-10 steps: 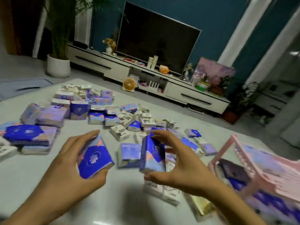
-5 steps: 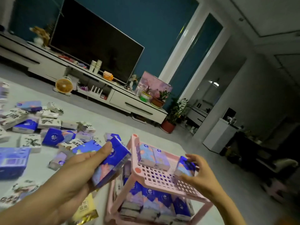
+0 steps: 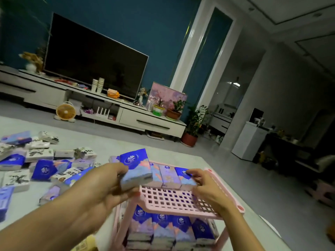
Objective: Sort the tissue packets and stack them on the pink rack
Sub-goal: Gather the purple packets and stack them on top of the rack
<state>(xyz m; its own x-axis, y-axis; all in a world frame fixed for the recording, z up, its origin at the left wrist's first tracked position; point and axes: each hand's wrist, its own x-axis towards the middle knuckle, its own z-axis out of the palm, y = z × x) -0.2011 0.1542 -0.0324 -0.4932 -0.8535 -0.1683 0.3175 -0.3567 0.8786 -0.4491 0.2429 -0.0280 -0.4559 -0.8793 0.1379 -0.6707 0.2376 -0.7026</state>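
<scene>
Left hand [image 3: 107, 185]: curled round the held packet [image 3: 136, 167], a blue-and-lilac one, which is lifted just over the left front corner of the pink rack [image 3: 224, 212], probably so it is ready to go in next.
Right hand [image 3: 204, 187]: its fingertips pinch the end packet [image 3: 182, 175], keeping it upright against its neighbour at the right end of the row.
Hands: apart, each clamped on its own packet.
Top shelf [image 3: 172, 198]: the packets stand side by side along the far edge and the near grid is bare (filling from the back likely spares reaching over a finished row).
Lower shelf [image 3: 163, 225]: packed with upright packets of the same blue kind, so the sorting seems to go by design.
Loose packets [image 3: 41, 160]: blue and white-printed ones lie mixed on the table [image 3: 226, 178], left of the rack and not yet sorted.
</scene>
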